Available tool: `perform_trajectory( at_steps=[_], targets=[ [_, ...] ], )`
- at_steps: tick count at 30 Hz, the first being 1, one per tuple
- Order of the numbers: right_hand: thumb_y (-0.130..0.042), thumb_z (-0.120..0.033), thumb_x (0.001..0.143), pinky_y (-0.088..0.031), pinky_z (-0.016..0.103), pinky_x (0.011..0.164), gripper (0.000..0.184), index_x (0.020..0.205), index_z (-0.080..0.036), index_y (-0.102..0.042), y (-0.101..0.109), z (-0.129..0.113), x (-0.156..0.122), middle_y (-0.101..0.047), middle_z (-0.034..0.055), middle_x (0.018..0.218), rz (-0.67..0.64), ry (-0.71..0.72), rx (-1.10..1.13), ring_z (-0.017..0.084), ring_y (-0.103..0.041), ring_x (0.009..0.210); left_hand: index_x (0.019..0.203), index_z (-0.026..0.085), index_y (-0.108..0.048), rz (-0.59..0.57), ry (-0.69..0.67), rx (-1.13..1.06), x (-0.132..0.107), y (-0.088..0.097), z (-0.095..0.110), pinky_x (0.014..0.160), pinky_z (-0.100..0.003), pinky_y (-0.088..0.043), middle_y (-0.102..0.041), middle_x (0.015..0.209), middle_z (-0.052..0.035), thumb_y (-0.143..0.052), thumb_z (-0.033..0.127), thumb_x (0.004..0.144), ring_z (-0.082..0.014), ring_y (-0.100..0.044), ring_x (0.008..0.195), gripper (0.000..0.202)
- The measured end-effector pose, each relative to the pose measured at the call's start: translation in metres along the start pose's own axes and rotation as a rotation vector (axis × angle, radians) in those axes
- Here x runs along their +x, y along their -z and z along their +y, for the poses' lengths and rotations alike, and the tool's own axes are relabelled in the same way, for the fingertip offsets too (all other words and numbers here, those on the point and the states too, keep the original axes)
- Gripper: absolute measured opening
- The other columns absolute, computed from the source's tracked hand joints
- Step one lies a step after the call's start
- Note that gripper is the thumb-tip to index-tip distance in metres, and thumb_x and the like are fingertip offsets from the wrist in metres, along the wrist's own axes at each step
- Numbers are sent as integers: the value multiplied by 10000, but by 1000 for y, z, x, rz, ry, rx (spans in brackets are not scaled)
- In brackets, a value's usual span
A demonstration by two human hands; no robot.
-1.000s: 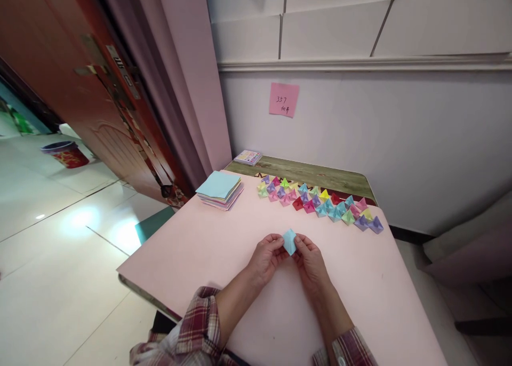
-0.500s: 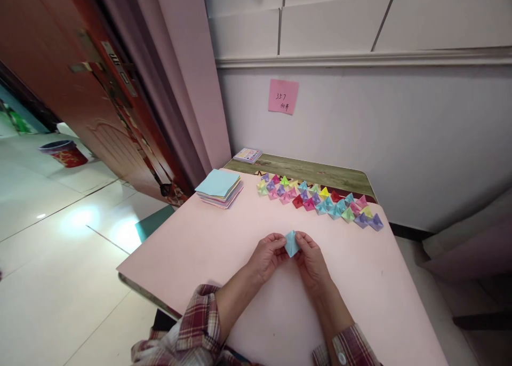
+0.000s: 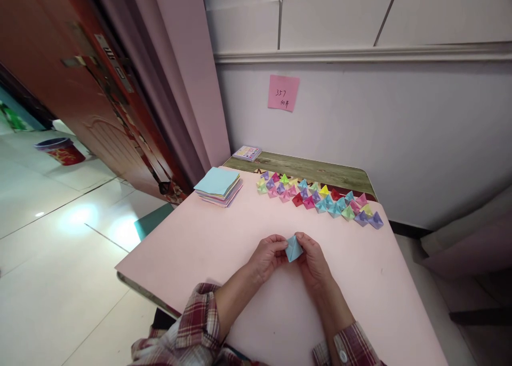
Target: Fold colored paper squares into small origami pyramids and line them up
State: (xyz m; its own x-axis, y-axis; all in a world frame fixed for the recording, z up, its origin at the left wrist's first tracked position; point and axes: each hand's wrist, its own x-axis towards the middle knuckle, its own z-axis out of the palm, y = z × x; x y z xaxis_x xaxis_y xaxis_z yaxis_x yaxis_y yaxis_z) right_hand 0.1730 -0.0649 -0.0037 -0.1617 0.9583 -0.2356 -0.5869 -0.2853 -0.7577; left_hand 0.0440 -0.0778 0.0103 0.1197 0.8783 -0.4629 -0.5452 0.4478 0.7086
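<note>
While both hands [image 3: 267,257] pinch a folded blue paper [image 3: 293,248], a handwritten pink note [image 3: 283,93] reads "357".

A small piece of light-blue paper [image 3: 294,249] is seen folded into a compact, four-cornered, diamond-like shape, with a fine line running down its face. It is held over the surface [image 3: 184,248], slightly tilted, one corner pointed downward. Its left edge is pinched by the left hand [image 3: 267,256], its right edge by the right hand [image 3: 315,259]; both edges are partly covered.
</note>
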Motion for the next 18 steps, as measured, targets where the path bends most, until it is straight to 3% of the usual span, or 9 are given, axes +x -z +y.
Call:
perform_trajectory(
  at_steps=[5, 11, 18],
  targets=[
    [-781, -400, 696, -388, 220, 527, 261, 707, -186, -632, 0, 0, -1, -536, -38, 624, -50, 2, -32, 103, -457, 564, 702, 136, -596, -20, 25, -9, 0, 0, 2, 600, -268, -497, -641, 637, -23, -738, 124, 630, -135, -612, 581, 160],
    [-774, -438, 705, -456, 261, 645, 268, 787, -197, -687, -2, 1, 0, -643, -3, 755, -20, 18, -27, 142, -557, 685, 763, 134, -609, -35, 118, -224, 3, 4, 5, 631, -247, -495, -654, 675, -23, -691, 61, 686, -130, -631, 624, 135],
    [-829, -344, 667, -455, 194, 570, 269, 863, -196, -718, 1, -3, -1, -651, -9, 763, -34, -42, 16, 99, -559, 651, 812, 113, -630, -58, 108, -331, 5, 6, 7, 629, -227, -495, -675, 728, -43, -647, 65, 781, -120, -632, 647, 59]
  ],
)
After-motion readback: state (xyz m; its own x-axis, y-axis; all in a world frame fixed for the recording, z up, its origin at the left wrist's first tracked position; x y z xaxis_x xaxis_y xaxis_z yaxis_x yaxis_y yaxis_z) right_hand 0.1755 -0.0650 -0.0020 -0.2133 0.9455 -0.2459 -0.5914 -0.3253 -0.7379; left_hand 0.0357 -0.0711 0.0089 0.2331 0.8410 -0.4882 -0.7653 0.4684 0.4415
